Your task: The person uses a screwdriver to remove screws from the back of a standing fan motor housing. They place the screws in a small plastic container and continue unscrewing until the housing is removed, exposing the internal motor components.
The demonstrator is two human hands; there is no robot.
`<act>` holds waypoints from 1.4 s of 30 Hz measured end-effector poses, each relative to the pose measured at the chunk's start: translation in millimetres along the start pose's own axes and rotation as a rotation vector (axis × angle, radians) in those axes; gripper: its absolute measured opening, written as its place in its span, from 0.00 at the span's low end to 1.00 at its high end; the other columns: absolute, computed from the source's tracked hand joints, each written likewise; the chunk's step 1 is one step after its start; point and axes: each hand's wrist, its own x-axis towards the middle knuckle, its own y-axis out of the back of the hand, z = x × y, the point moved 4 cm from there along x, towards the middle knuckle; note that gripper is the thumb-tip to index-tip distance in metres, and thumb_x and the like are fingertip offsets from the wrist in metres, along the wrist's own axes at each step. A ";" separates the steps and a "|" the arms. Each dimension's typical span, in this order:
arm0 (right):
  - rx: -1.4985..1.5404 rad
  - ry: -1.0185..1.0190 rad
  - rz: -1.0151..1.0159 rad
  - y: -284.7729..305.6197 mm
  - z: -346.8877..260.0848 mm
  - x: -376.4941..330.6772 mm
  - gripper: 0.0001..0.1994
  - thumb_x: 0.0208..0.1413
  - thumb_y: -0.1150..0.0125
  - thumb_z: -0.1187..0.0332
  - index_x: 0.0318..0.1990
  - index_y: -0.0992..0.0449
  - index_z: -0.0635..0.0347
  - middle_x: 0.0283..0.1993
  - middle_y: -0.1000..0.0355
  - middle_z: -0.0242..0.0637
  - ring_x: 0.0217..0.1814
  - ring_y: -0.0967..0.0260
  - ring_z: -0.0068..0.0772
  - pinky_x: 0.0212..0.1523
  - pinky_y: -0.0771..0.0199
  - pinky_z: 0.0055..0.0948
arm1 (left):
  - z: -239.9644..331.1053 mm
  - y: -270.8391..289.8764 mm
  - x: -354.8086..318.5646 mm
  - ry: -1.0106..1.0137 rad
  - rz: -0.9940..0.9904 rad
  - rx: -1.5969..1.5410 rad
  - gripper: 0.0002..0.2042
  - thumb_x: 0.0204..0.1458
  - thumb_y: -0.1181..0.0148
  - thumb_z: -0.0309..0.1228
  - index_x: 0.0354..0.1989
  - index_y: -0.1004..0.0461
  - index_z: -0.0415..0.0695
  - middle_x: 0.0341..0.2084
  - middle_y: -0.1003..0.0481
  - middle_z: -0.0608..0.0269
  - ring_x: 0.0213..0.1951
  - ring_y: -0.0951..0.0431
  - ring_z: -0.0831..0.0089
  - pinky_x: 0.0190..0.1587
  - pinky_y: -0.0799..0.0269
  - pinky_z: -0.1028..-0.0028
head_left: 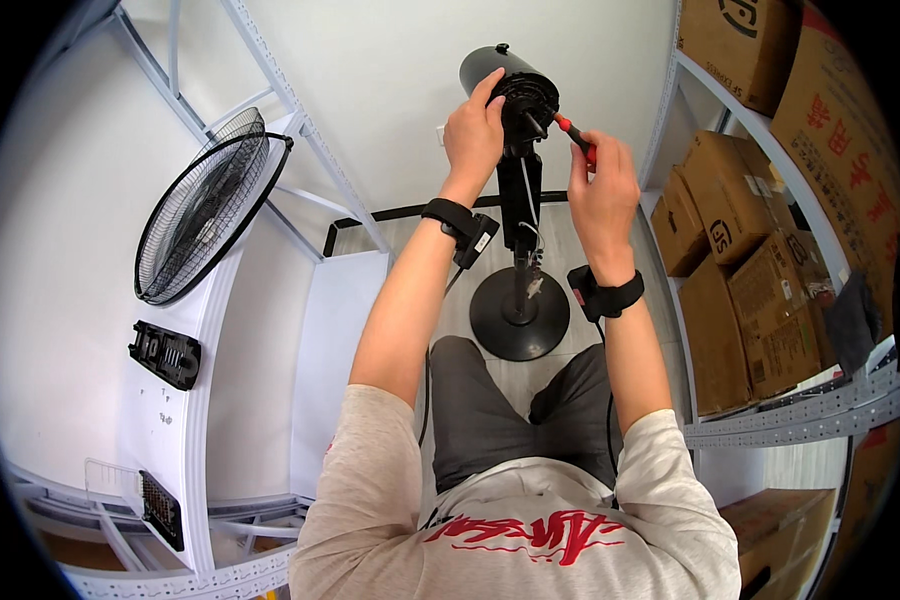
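A stand fan without its grille has a black cylindrical motor housing (506, 66) on top of its pole (517, 205), above a round black base (510, 335). My left hand (473, 140) grips the near side of the housing, its index finger and thumb laid against it. In my right hand (606, 185) is a red and black screwdriver (578, 138), pinched by the handle. The screwdriver points up and left, its tip at the right edge of the housing's open face. Whatever the tip meets there is too small to make out.
At the left, a white shelf (232, 290) bears a black wire fan grille (205, 215), a black plastic cover (165, 355), small screws (166, 418) and another black part (161, 510). Cardboard boxes (725, 190) fill the metal rack (820, 410) at the right.
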 end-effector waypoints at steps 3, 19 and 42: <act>0.037 -0.192 -0.122 1.0 -9.9 3.1 0.10 0.59 0.36 0.65 0.43 0.26 0.60 0.32 0.25 0.42 0.31 0.25 0.42 0.28 0.27 0.34 | -3.5 2.8 -1.0 0.009 -0.005 0.014 0.18 0.60 0.44 0.33 0.58 0.26 0.60 0.16 0.28 0.58 0.20 0.28 0.64 0.27 0.32 0.66; -0.167 -0.296 -0.344 6.0 -4.2 7.2 0.10 0.61 0.39 0.66 0.46 0.27 0.60 0.37 0.26 0.41 0.33 0.25 0.47 0.30 0.26 0.41 | -2.2 3.8 -0.9 0.009 -0.006 0.024 0.18 0.60 0.44 0.32 0.59 0.26 0.60 0.15 0.30 0.59 0.19 0.29 0.65 0.27 0.33 0.67; -0.115 -0.239 -0.230 3.1 -1.4 0.2 0.12 0.61 0.38 0.64 0.47 0.28 0.56 0.33 0.26 0.39 0.32 0.24 0.45 0.29 0.25 0.39 | -1.0 4.4 -2.3 0.037 -0.016 -0.021 0.19 0.60 0.44 0.31 0.60 0.27 0.61 0.14 0.30 0.59 0.18 0.30 0.65 0.27 0.33 0.66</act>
